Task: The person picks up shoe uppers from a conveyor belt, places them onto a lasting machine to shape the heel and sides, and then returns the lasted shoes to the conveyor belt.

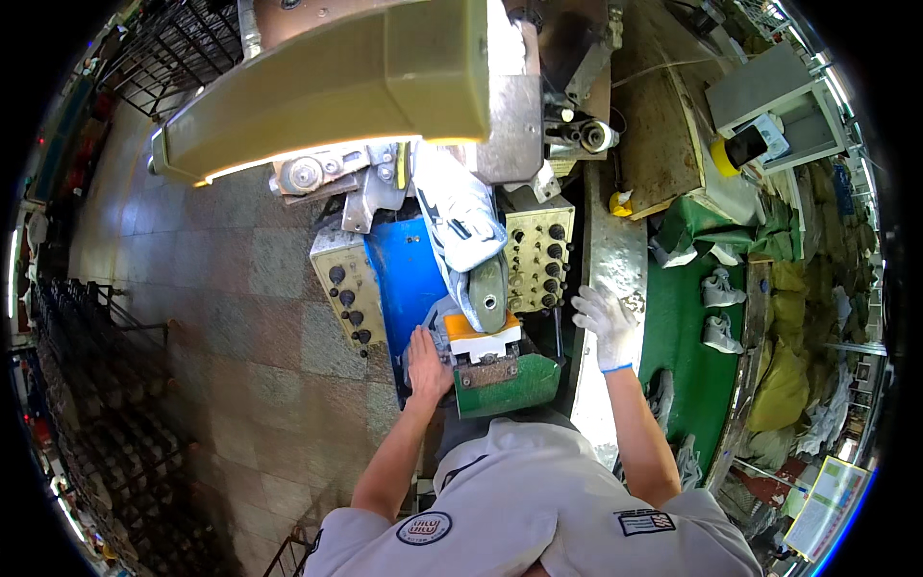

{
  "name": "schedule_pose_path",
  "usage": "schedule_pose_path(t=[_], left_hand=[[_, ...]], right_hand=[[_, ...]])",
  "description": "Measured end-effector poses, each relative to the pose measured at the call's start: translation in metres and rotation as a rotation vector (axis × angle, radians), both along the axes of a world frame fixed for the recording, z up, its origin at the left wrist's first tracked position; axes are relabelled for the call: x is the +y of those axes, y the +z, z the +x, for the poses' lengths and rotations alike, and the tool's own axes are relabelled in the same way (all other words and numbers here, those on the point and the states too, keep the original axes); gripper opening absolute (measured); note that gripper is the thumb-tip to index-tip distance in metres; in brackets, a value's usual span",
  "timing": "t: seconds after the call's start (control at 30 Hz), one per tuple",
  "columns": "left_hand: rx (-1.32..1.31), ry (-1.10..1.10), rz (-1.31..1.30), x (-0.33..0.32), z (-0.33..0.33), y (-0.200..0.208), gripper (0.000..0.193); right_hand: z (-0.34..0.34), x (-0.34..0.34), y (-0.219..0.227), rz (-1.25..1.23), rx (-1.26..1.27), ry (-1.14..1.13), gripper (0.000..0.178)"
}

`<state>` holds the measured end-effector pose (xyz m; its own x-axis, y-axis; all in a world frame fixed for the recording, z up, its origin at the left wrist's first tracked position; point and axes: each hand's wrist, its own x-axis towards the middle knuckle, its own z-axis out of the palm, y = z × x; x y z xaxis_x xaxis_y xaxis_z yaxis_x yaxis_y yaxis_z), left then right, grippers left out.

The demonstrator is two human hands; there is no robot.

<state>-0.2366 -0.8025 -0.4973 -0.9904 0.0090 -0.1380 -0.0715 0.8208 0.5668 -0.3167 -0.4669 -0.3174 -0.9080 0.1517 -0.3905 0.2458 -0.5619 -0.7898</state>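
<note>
My left hand (pixel 429 367) is bare. Its fingers stretch forward over the near end of the blue tray (pixel 402 264), against a greyish shoe piece (pixel 436 322) that is only partly visible. No firm grip shows. My right hand (pixel 606 325), in a white glove with a blue cuff edge, hangs open with fingers apart, right of the machine. Between my hands, a white shoe upper (pixel 466 226) sits in the machine on a grey-green last (pixel 488 293). The last's near end lies over an orange-and-white pad (pixel 483 338) above a green guard (pixel 510 387).
A lit lamp housing (pixel 327 91) spans the machine overhead. Knobbed control boxes (pixel 540 255) flank the shoe. A metal ledge (pixel 615 255) runs along my right, then a green conveyor (pixel 694 361) carrying grey shoes (pixel 719 332). Dark racks (pixel 106 385) stand at far left.
</note>
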Motion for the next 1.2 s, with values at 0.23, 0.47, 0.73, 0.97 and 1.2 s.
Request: schedule_pose_path(t=[0.23,0.47,0.73,0.97,1.2], left_hand=[[-0.085,-0.028,-0.126,-0.003,-0.015,0.000,0.090],[-0.366,0.143,0.236,-0.080,-0.029,0.101,0.042],[-0.213,0.402,0.980,-0.126,0.043,0.270,0.039],[-0.376,0.172,1.360,-0.020,-0.022,0.290,0.039],[0.513,0.391,0.377,0.053,-0.079,0.291,0.039]], right_hand=[[0.016,0.007,0.019,0.286,-0.024,0.033,0.051],[0.004,-0.015,0.030,0.120,0.145,0.275,0.051],[0.030,-0.070,0.083,0.045,0.141,0.403,0.071],[0.033,-0.127,0.134,-0.705,-0.003,0.303,0.065],[0.044,0.104,0.054,-0.569,-0.004,0.044,0.036]])
